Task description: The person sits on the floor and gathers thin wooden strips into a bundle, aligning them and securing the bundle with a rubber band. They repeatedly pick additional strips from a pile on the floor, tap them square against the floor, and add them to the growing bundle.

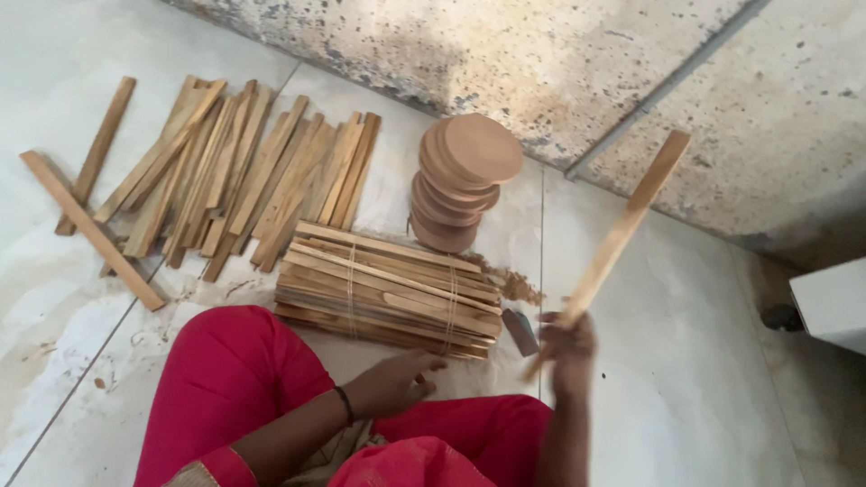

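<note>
My right hand point(566, 347) clamped on long wood stick point(616, 242), right of middle, tip up. Left hand point(397, 381) empty, fingers loose, near tied bundle point(388, 290) at centre. Loose sticks point(225, 176) upper left not tied.

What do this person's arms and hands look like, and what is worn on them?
Both forearms are bare, no sleeves or gloves. The left hand has a thin black band at the wrist. The right hand shows no ring or band. Red clothing covers the legs.
</note>
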Demonstrator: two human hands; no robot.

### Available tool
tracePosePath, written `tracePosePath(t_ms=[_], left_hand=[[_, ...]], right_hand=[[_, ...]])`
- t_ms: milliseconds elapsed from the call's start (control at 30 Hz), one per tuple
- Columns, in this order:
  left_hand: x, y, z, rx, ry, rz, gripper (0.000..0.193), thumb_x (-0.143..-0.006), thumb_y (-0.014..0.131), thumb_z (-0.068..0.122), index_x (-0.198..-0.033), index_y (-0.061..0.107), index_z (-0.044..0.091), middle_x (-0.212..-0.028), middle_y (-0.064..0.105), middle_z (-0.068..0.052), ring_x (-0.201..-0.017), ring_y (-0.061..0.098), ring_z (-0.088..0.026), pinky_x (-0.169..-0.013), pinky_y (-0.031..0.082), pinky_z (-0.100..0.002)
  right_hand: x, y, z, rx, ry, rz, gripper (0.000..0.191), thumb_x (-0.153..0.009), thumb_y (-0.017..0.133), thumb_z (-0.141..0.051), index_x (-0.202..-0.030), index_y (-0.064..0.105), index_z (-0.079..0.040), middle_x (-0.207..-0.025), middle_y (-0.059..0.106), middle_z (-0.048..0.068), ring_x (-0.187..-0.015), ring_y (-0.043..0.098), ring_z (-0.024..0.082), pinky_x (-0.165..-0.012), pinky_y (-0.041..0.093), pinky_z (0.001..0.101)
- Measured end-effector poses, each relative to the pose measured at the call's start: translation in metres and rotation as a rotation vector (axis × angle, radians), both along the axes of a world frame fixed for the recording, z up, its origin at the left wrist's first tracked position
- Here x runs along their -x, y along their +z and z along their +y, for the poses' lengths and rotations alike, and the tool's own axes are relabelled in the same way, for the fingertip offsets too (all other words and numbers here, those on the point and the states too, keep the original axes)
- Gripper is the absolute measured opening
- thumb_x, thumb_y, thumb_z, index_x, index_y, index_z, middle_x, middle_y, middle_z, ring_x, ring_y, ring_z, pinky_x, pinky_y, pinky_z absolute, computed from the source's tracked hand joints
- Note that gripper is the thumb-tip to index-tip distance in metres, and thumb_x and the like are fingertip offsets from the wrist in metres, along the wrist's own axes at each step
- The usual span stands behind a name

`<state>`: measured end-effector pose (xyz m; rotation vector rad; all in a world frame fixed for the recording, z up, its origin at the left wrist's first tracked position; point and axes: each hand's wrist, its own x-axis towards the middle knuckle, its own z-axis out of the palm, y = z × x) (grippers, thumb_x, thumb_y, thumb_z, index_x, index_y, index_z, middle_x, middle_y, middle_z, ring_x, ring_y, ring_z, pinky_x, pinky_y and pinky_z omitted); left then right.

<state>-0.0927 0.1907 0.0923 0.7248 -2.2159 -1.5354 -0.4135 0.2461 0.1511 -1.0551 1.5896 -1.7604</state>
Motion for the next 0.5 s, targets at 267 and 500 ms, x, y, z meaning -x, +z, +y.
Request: tracePosePath(t_ms=[267, 500], left_hand=[[0.054, -0.067, -0.056, -0.314, 0.27, 0.117, 0.053, -0.093, 0.072, 0.021, -0.141, 0.053, 0.005, -0.137, 0.063, -0.013, -0.118, 0.063, -0.018, -0.098, 0.054, -0.037], [0.123, -0.074, -0.065, -0.743, 0.412, 0.21, 0.071, -0.087, 0.073, 0.02, -0.149, 0.04, 0.006, -0.146, 0.053, -0.015, -0.104, 0.067, -0.021, -0.071, 0.059, -0.034]], right_hand=[[0.093, -0.017, 0.142, -0.495, -0.547, 1.141, 0.038, -0.081, 0.076, -0.016, -0.118, 0.077, -0.014, -0.091, 0.074, 0.011, -0.082, 0.07, 0.031, -0.076, 0.056, 0.0419], [0.093, -0.058, 0.209, -0.977, -0.478, 1.029, 0.041, -0.08, 0.077, -0.023, -0.121, 0.075, -0.021, -0.1, 0.078, 0.007, -0.089, 0.073, 0.029, -0.083, 0.057, 0.0428]])
